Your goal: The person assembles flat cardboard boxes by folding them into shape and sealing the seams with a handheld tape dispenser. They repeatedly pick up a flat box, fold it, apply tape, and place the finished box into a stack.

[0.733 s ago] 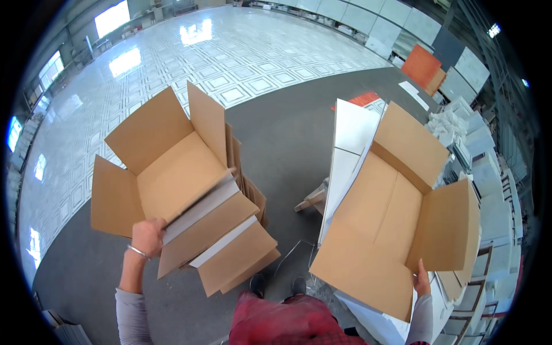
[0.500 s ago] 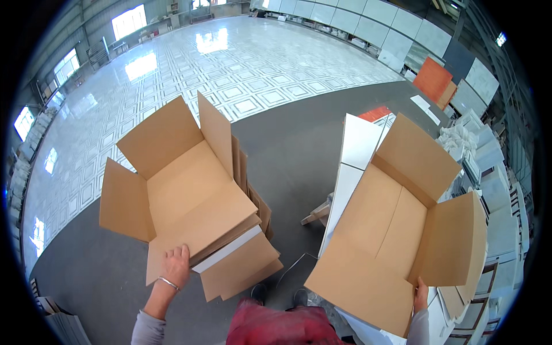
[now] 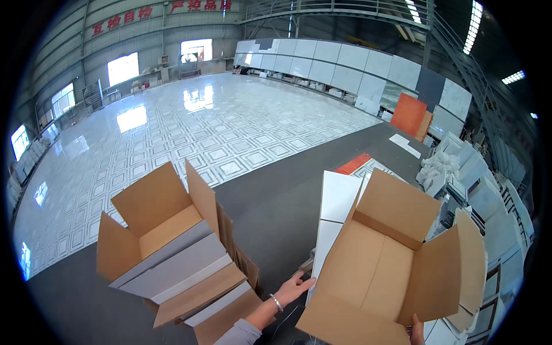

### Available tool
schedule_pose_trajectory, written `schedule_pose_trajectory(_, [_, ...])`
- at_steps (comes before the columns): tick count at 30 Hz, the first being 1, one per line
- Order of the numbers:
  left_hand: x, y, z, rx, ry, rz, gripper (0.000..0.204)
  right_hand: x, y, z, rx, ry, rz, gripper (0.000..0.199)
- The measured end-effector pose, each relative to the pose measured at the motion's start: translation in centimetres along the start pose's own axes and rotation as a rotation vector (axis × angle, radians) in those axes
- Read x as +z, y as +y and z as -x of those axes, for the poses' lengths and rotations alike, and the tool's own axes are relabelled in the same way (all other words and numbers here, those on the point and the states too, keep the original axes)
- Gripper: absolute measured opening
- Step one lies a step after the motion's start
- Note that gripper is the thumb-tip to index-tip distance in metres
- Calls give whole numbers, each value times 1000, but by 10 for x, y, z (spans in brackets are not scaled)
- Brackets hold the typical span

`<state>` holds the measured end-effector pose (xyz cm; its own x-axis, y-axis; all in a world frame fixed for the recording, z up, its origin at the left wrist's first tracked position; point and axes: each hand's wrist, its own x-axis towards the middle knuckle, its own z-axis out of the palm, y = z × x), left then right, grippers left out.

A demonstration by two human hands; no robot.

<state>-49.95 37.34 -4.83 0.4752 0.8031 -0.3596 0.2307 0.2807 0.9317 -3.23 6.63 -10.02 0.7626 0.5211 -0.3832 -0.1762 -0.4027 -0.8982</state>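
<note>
An open brown cardboard box (image 3: 379, 264) with its flaps spread is tilted up at the lower right. My left hand (image 3: 296, 287), with a bracelet on the wrist, rests its fingers against the box's left edge. My right hand (image 3: 416, 332) grips the box's lower right edge at the frame's bottom. A second open cardboard box (image 3: 167, 241) stands at the lower left on a stack of grey tiles (image 3: 178, 270) and cardboard sheets; no hand touches it.
White tiles (image 3: 336, 213) lie stacked behind the held box. Dark grey floor (image 3: 276, 201) runs between the boxes, and a glossy patterned tile floor (image 3: 190, 132) spreads beyond. Wrapped tile stacks (image 3: 460, 172) and display panels (image 3: 356, 69) line the right side.
My left hand has left the left box and moved right to the edge of the right box. The view has tilted up, showing more of the hall.
</note>
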Motion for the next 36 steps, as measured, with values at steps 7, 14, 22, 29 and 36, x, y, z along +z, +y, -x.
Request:
schedule_pose_trajectory(7, [49, 22, -58, 106, -73, -409, 84, 0, -20, 25, -116, 1, -223, 54])
schedule_pose_trajectory(14, [57, 1, -89, -20, 324, -83, 60, 8, -7, 19, -153, 21, -386, 58])
schedule_pose_trajectory(22, [-2, 134, 5, 145, 427, 251, 45, 41, -74, 30, -228, -283, -662, 52])
schedule_pose_trajectory(29, [-150, 204, 89, 534, 705, 103, 54, 185, -203, 34, -348, -486, -738, 46])
schedule_pose_trajectory(36, [-270, 247, 267, 891, 1111, 411, 57, 397, -362, 170, -556, -915, -666, 44])
